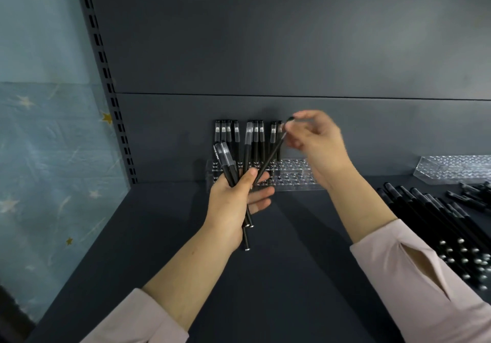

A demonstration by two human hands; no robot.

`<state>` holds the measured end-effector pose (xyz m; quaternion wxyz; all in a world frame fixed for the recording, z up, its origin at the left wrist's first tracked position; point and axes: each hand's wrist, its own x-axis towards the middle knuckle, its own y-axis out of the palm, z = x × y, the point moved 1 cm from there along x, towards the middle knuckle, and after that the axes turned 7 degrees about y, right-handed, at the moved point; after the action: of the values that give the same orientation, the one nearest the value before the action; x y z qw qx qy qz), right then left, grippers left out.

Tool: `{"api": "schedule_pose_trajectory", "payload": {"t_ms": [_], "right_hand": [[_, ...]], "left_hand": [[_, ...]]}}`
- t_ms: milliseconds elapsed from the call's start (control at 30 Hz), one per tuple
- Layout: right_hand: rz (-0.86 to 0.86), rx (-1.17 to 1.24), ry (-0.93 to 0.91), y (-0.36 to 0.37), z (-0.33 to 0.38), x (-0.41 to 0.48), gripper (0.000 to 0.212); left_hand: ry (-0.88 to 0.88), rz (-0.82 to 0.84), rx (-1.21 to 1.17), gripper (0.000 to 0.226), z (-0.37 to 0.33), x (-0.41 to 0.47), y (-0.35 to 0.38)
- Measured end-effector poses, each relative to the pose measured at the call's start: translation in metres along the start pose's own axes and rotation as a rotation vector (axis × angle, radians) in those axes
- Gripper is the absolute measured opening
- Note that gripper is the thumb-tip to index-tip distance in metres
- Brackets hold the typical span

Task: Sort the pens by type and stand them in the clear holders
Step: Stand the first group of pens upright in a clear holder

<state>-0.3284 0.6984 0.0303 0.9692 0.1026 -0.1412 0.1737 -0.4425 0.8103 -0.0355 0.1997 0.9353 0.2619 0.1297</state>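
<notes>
the left grip (233,204) curls round a bundle of black pens (225,156) above the shelf (292,249), near its back edge. the right grip (316,143) pinches the top of one slanted pen (271,156), whose lower end meets the bundle. behind, standing pens (255,135) fill the left part of a clear holder (295,175) at the back edge. loose pens (430,217) lie at the right edge, before a second holder (457,169).
</notes>
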Motion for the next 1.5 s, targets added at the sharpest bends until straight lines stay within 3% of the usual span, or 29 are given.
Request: {"api": "schedule_pose_trajectory", "payload": {"t_ms": [100, 200, 633, 800, 1033, 1233, 1400, 1500], "right_hand": [[-0.423, -0.095, -0.216, -0.024, 0.002, 0.006, 0.017], [-0.540, -0.249, -0.330, -0.035, -0.004, 0.006, 0.016], [-0.379, -0.586, -0.466, -0.023, -0.019, 0.010, 0.010], [-0.264, -0.870, -0.568, -0.021, -0.025, 0.013, 0.027], [-0.078, -1.095, -0.392, -0.021, -0.035, 0.023, 0.046], [-0.128, -0.966, -0.404, -0.012, -0.023, 0.014, 0.039], [0.159, -0.547, -0.010, 0.006, -0.009, 0.000, 0.019], [0.157, -0.377, 0.053, 0.011, -0.009, -0.006, 0.022]], "left_hand": [[-0.016, -0.054, 0.091, 0.009, 0.002, 0.001, -0.003], [0.000, -0.039, 0.119, 0.011, 0.004, 0.002, -0.001], [-0.025, 0.005, 0.175, 0.011, 0.004, -0.001, 0.002], [-0.025, 0.000, 0.170, 0.014, 0.003, -0.001, 0.001], [-0.024, 0.015, 0.170, 0.016, 0.004, -0.002, 0.002], [-0.022, 0.018, 0.157, 0.018, 0.002, -0.002, 0.001], [-0.025, 0.050, 0.140, 0.017, 0.003, -0.002, 0.003], [-0.025, 0.090, 0.154, 0.015, 0.004, -0.003, 0.004]]}}
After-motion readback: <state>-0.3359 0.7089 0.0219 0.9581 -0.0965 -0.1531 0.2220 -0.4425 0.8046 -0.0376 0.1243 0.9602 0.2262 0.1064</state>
